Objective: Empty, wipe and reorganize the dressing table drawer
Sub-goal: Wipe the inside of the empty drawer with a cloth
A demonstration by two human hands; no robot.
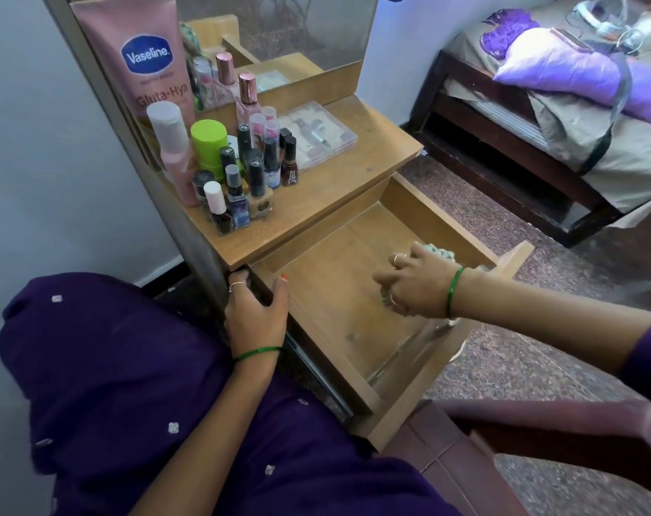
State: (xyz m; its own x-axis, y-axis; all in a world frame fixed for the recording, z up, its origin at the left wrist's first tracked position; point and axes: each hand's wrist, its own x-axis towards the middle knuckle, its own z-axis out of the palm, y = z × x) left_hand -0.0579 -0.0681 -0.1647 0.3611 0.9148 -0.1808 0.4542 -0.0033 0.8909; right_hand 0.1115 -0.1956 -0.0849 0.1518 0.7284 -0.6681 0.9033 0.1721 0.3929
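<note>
The wooden drawer (339, 299) of the dressing table is pulled out, and its bottom is bare wood. My right hand (417, 284) is inside it near the right wall, fingers pressed down on the bottom. It is closed on a pale bunched cloth (440, 252), which shows only behind the knuckles. A clear plastic piece (409, 351) lies along the drawer's front right corner. My left hand (255, 314) grips the drawer's left side wall, thumb inside the drawer.
On the table top (361, 169) stand several nail polish bottles (242, 188), a green-capped jar (209, 143), a pink Vaseline tube (145, 57) and a clear flat box (316, 132). A mirror is behind, a bed (540, 143) to the right, and a dark red chair (540, 433) in front.
</note>
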